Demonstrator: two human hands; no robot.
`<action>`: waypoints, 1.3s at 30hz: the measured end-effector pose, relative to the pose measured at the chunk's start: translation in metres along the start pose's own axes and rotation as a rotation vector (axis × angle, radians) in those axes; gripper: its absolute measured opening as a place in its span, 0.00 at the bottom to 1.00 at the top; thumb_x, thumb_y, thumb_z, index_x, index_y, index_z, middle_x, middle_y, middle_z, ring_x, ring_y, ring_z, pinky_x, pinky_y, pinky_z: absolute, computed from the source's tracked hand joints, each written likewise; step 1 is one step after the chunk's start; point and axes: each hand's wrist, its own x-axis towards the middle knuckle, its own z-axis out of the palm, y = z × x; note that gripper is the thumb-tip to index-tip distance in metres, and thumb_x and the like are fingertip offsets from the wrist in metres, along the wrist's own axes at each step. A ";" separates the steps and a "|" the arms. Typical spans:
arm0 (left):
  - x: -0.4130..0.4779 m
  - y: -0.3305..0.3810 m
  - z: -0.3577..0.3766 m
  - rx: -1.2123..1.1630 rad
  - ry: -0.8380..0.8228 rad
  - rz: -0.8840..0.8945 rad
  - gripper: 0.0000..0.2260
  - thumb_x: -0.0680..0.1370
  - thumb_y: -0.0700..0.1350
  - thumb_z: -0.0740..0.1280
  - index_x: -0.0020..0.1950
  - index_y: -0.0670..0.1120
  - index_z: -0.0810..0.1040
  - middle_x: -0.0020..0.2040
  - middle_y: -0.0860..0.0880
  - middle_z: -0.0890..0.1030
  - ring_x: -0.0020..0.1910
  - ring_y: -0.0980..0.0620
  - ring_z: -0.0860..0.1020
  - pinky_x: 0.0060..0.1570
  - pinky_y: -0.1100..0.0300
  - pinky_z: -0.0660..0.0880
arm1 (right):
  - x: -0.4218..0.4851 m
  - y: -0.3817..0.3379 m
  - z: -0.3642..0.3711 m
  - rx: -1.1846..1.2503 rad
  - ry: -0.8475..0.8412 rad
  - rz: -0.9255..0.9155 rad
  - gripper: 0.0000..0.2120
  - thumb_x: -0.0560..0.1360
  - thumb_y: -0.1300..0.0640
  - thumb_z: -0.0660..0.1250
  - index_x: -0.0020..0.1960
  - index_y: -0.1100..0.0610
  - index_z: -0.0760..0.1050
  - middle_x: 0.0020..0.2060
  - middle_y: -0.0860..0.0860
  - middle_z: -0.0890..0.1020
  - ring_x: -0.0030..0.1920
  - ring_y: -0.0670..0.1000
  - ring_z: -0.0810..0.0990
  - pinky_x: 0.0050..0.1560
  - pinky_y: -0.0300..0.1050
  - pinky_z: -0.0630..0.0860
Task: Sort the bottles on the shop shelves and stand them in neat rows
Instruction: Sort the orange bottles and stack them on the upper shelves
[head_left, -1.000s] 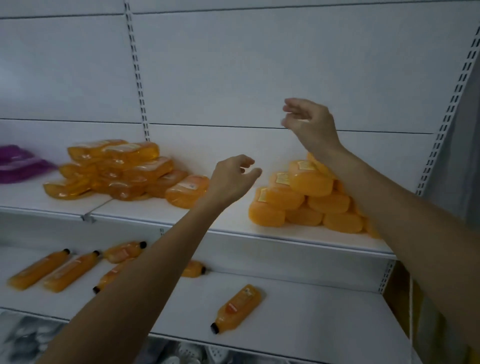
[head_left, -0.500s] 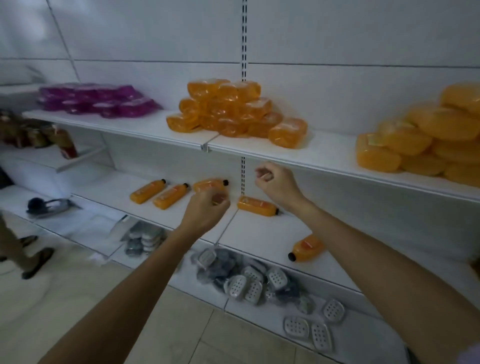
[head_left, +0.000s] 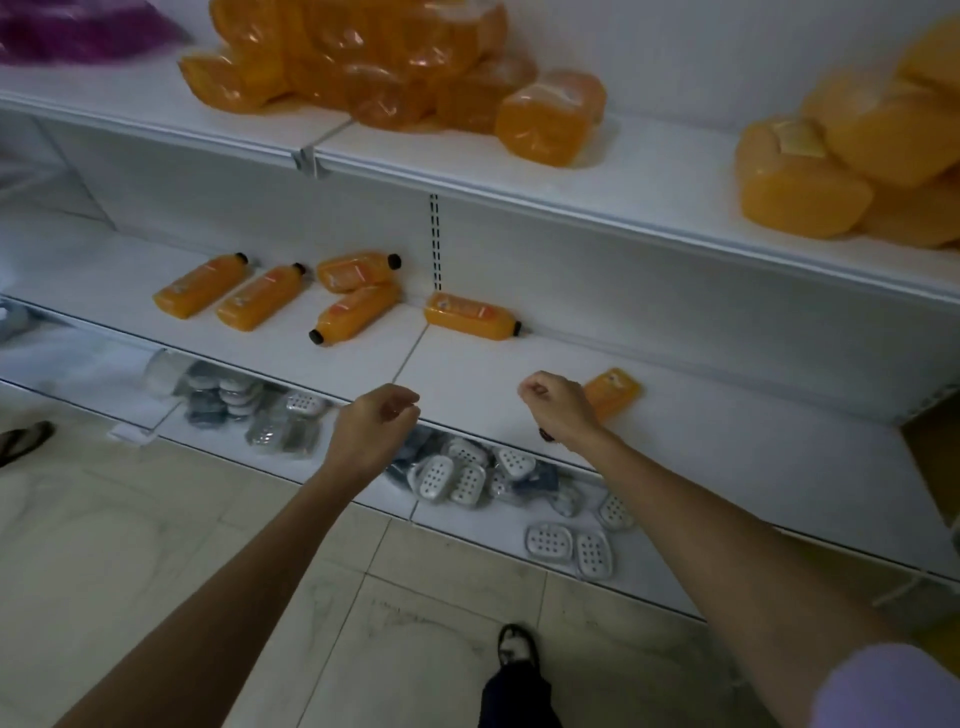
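Note:
Several orange bottles with black caps lie on their sides on the white middle shelf (head_left: 467, 369): two side by side at the left (head_left: 200, 285) (head_left: 260, 296), two crossed ones (head_left: 356, 270) (head_left: 356, 314), and one against the back wall (head_left: 470, 316). Another bottle (head_left: 615, 389) lies near the front edge, partly hidden behind my right hand (head_left: 558, 408). That hand hovers over it with curled fingers and grips nothing. My left hand (head_left: 376, 431) hangs over the shelf's front edge, also curled and holding nothing.
The upper shelf carries heaps of orange packs (head_left: 395, 67) (head_left: 857, 156) and purple packs (head_left: 78, 31). White soap dishes (head_left: 452, 475) lie scattered on the bottom shelf. My foot (head_left: 514, 644) stands on the tiled floor; another person's sandal (head_left: 23, 441) shows at the left.
Both hands dropped from the upper shelf to the front of the middle shelf. The view tilted down, and the right hand now covers the front bottle.

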 end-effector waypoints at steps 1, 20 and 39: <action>0.008 0.000 0.014 -0.012 -0.020 -0.009 0.09 0.77 0.41 0.64 0.56 0.43 0.79 0.50 0.45 0.81 0.48 0.50 0.77 0.48 0.60 0.71 | 0.009 0.015 -0.003 -0.042 0.003 0.012 0.11 0.79 0.56 0.61 0.54 0.62 0.77 0.54 0.55 0.80 0.55 0.54 0.77 0.53 0.43 0.72; 0.105 -0.051 0.128 -0.151 -0.083 -0.302 0.08 0.78 0.43 0.65 0.55 0.44 0.79 0.51 0.49 0.81 0.48 0.57 0.76 0.46 0.68 0.68 | 0.143 0.107 0.017 -0.890 -0.378 -0.147 0.39 0.67 0.43 0.71 0.73 0.50 0.58 0.66 0.53 0.67 0.67 0.56 0.66 0.69 0.59 0.61; 0.146 -0.233 -0.156 -0.732 0.000 -0.578 0.28 0.71 0.58 0.65 0.67 0.48 0.67 0.55 0.48 0.78 0.48 0.51 0.79 0.42 0.58 0.76 | 0.164 -0.244 0.308 0.565 -0.702 0.229 0.13 0.78 0.45 0.57 0.57 0.50 0.72 0.57 0.54 0.78 0.59 0.53 0.76 0.67 0.54 0.69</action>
